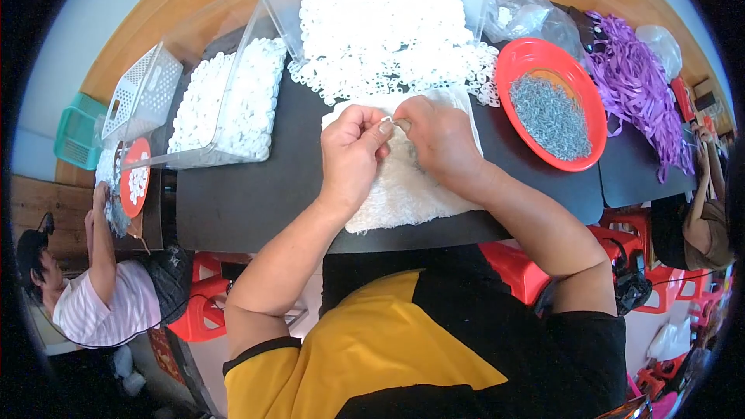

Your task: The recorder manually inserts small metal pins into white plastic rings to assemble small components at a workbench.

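Note:
My left hand (351, 147) is closed in a pinch on a small white plastic piece (386, 119), partly hidden by the fingertips. Close against it, my right hand (444, 138) is also closed, thumb and finger pressed together at the same piece; whatever it grips is too small to tell. Both hands are over a folded white cloth (403, 200) on the dark table (248, 202). Just beyond the cloth spreads a heap of small white looped plastic pieces (388, 70). Right of the hands, a red bowl (524, 128) contains many small grey metal parts (551, 115).
A clear bin (272, 12) of white pieces lies at the back, another clear bin (225, 154) to the left. Purple ribbons (632, 81) lie at right. A white basket (143, 93) and green basket (77, 133) stand far left. Co-workers (116, 295) sit at both sides.

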Demonstrator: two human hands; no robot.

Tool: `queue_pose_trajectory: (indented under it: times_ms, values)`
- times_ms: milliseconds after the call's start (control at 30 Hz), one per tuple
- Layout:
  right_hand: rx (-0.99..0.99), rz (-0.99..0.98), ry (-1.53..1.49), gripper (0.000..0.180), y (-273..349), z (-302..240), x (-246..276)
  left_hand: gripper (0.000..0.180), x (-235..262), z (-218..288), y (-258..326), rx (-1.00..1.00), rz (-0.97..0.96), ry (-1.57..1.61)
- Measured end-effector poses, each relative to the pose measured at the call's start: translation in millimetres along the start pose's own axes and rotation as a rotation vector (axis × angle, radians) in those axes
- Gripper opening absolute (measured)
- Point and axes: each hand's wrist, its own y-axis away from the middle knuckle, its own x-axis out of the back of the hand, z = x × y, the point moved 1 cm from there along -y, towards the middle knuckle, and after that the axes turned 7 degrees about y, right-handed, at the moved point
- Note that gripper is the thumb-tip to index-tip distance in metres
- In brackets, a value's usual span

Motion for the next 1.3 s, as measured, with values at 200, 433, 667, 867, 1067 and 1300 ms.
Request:
queue_pose_trajectory:
  times_ms: [200, 433, 667, 867, 1067, 1300]
  values:
    - [0.046, 0.054, -0.047, 0.009, 3, -2, -7, 0.008, 0, -5, 3, -0.096, -0.004, -0.054]
    - [-0.010, 0.045, -0.118, 0.013, 2, -3, -2, 0.010, 1, -4, 4, -0.132, -0.014, -0.037]
    - [0.023, 0.044, -0.062, 0.013, 0, -5, 0, 0.012, 3, -5, 1, -0.164, -0.011, -0.084]
    - [0.050, 0.069, 0.009, 0.014, 3, -1, -7, 0.010, 3, -10, 1, -0.231, -0.016, -0.243]
    - [0.104, 0.084, 0.064, 0.011, 3, 1, -14, 0.009, 0, -13, 1, -0.422, 0.003, -0.454]
    - [-0.019, -0.009, -0.031, 0.014, -1, -6, -1, 0.010, 4, -6, -2, -0.046, 0.009, -0.095]
